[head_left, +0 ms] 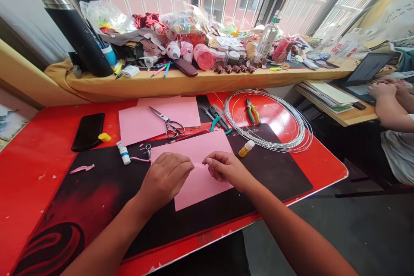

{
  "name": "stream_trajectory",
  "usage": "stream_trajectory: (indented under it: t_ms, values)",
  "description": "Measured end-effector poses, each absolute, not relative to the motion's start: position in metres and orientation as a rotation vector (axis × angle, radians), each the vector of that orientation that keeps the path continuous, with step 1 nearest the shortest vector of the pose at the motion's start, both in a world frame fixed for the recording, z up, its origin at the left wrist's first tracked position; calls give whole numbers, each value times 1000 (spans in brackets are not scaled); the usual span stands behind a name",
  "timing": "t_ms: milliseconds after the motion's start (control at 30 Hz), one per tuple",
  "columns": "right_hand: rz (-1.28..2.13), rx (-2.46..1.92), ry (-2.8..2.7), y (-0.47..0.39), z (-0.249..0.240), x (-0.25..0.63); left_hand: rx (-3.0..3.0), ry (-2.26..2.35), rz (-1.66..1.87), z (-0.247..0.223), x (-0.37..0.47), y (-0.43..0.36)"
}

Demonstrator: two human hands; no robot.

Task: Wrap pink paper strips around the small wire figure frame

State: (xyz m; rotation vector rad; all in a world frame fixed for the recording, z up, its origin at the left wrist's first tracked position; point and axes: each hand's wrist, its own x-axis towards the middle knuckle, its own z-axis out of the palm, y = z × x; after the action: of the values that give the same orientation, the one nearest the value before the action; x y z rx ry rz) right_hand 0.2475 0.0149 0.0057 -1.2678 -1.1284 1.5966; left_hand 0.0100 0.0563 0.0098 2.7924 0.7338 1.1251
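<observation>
A pink sheet of paper point(200, 189) lies flat on the dark mat point(274, 172), right under the two hands. Its edges look straight where they show, so the sheet seems mostly whole. The left hand point(170, 174) is curled, with its fingertips bent down close to the paper. The right hand point(226, 168) has its thumb and finger close together, and a tiny pale bit shows at the tips. I cannot tell if either hand is really holding something.

Some cutting looks done, as thin pink scraps point(82, 168) lie on the mat. More pink paper point(190, 114) is left, under the big scissors point(166, 123). The glue stick point(246, 148) stands near the right hand, and a yellow cap point(104, 137) is by the black phone point(88, 131). The pliers point(252, 112) lie inside the big ring of wire point(304, 133), which looks mostly unused.

White letters on the mat start with "NEW"; the rest is hard to read. The words on the glue stick, the white tube point(124, 154) and the plastic bag with red writing point(347, 47) are too small to read.
</observation>
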Motion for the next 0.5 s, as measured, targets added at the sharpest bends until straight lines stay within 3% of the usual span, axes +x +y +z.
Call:
stream_trajectory:
  t_ms: [500]
  values:
    - [1825, -1195, -1108, 24, 8, 225, 2788, 709, 1233, 8, -7, 51]
